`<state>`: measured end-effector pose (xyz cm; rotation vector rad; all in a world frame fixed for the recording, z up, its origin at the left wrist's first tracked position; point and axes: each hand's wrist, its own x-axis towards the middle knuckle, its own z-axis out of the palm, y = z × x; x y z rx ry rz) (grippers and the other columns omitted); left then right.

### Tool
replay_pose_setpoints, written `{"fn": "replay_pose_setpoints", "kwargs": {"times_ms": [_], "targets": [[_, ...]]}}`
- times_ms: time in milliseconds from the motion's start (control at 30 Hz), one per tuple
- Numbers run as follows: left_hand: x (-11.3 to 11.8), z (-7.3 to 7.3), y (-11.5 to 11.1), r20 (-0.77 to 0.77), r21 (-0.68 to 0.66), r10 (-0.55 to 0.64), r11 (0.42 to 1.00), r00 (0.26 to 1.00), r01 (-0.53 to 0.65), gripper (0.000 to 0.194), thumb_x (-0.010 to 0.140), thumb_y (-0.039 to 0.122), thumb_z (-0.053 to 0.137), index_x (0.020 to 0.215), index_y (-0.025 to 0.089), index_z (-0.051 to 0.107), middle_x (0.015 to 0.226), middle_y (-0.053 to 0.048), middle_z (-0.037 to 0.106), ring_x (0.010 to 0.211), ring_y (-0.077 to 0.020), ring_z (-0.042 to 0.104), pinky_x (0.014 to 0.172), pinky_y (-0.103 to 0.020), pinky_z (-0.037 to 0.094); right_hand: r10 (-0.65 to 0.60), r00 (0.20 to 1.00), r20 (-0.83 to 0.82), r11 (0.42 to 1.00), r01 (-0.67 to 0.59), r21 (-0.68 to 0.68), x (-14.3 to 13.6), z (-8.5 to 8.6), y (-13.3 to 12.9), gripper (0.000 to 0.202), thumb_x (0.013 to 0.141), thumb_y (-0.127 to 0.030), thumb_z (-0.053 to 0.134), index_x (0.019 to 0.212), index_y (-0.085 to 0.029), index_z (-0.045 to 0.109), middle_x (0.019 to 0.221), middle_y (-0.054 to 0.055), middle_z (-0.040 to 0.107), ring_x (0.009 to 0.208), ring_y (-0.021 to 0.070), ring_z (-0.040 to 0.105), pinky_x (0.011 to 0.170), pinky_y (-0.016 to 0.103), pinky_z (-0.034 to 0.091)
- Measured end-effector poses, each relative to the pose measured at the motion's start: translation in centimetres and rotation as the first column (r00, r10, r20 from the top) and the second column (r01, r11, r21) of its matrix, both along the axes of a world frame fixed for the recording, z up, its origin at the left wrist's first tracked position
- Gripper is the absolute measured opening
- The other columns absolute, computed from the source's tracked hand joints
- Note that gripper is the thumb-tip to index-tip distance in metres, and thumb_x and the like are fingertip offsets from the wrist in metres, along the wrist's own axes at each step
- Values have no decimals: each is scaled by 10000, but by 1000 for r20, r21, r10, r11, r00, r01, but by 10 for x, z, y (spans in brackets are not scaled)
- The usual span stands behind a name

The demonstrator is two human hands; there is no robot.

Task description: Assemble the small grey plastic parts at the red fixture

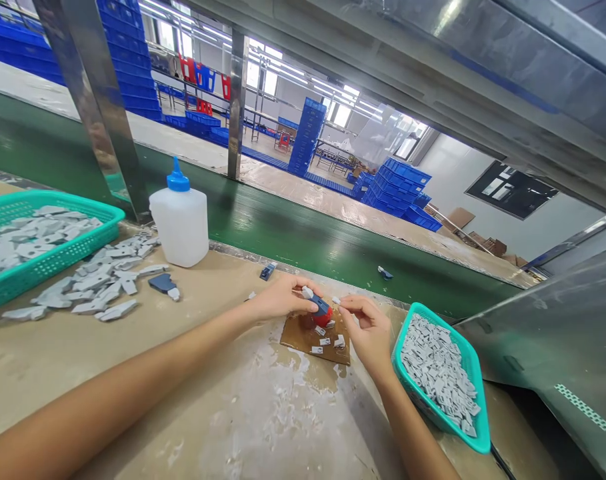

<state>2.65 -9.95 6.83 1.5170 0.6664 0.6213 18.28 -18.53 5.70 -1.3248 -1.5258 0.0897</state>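
Note:
My left hand (285, 298) holds a dark blue piece (321, 307) with a light grey part at its top and a red part (323, 317) at its lower end. To its right, my right hand (367, 320) pinches a small whitish piece (336, 301) between thumb and fingers, a short gap away from the blue piece. Beneath both hands lies a brown square board (303, 339) with several small grey pieces (325, 341) on it.
A green basket (477, 393) of small grey parts stands right, another green basket (57, 260) left beside loose grey parts (100, 280). A white bottle (180, 223) with a blue cap stands behind them. A green conveyor (283, 230) crosses beyond, carrying a small blue-and-white piece (385, 273).

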Motion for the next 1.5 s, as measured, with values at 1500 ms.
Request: {"fn": "replay_pose_setpoints", "kwargs": {"times_ms": [1500], "targets": [[102,-13,104,-688,715,562,635,460,292,606,751,122,395,1316,272,236,1229,-166,398,1104,-295,410,832,-363,357,-216,721,659,655,607,-450,143,-1,-34,321,579,47,403,741,-124,622,743,75,612,715,164,531,638,235,349]]}}
